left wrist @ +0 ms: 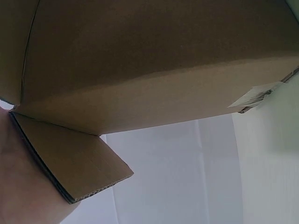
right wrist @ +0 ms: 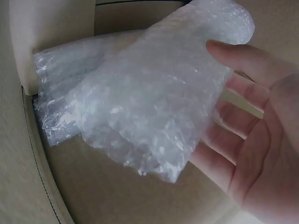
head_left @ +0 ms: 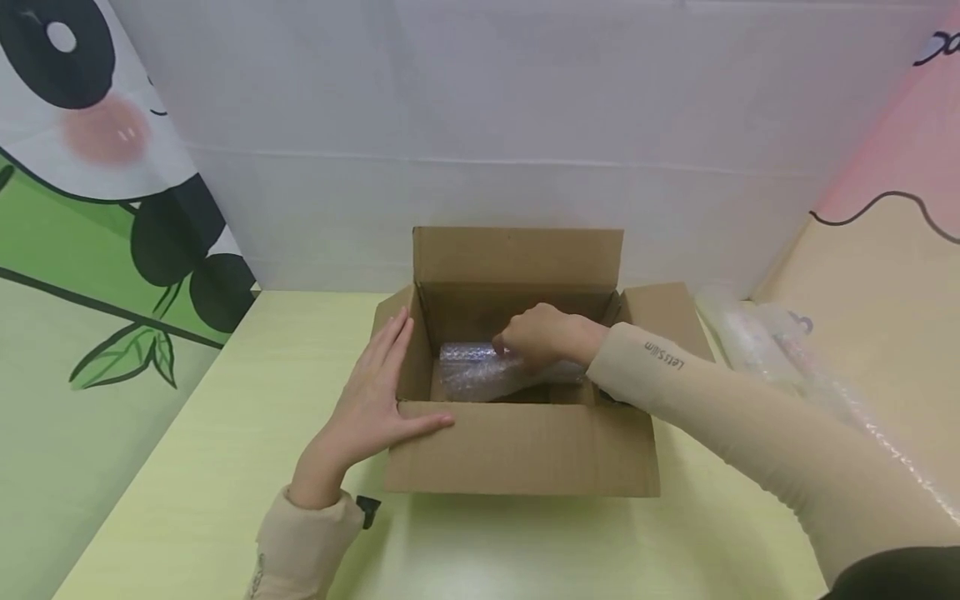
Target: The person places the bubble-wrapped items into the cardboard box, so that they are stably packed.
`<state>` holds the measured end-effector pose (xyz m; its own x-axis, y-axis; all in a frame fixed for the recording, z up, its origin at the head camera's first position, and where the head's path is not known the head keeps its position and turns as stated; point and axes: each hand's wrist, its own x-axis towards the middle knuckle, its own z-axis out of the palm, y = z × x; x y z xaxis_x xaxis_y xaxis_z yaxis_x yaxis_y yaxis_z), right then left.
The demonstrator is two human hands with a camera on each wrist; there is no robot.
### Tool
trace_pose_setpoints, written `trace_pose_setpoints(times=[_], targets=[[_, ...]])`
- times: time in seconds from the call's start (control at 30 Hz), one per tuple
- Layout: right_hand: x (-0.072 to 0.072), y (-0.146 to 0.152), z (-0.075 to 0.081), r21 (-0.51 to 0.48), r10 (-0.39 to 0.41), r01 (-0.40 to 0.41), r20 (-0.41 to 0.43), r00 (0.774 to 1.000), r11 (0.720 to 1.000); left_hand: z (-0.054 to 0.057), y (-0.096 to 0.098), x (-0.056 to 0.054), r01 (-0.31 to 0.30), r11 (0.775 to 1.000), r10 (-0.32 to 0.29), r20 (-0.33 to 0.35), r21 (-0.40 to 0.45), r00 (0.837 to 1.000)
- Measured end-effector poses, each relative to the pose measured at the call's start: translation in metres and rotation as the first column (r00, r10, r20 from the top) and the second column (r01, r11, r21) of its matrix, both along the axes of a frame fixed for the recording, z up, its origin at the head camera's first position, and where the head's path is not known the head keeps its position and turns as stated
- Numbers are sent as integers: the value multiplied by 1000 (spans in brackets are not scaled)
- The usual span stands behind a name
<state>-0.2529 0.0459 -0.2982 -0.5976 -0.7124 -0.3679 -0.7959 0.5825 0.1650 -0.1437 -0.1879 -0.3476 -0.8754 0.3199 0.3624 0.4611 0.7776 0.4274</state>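
Reaching into the cardboard box [head_left: 517, 450], the right hand [head_left: 543, 335] grips a bubble-wrapped bundle [head_left: 480, 371]; the left hand [head_left: 371, 400] lies flat-fingered against the box's left wall.

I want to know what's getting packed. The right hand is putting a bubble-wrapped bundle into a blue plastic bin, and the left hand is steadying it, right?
Not quite: it is a brown cardboard box, not a blue plastic bin. The head view shows it. The right hand does hold the bubble-wrapped bundle inside, and the left hand rests on the box's corner.

Bubble-wrap bundle's [head_left: 480, 371] contents — perhaps unreadable
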Motion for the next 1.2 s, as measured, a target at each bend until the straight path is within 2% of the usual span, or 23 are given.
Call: trace_pose_setpoints(times=[0.3,0.53,1.2], targets=[[3,0,-12,30,-85,83,92,992,996,0,2,2,4,1000,-4,-4,-3,1000],[1,1,-18,13,-95,94,98,991,995,-1,2,3,10,1000,-10,-15,1,1000],[-3,2,-20,-11,-93,95,107,990,995,-1,1,2,8,1000,-8,-23,4,1000]])
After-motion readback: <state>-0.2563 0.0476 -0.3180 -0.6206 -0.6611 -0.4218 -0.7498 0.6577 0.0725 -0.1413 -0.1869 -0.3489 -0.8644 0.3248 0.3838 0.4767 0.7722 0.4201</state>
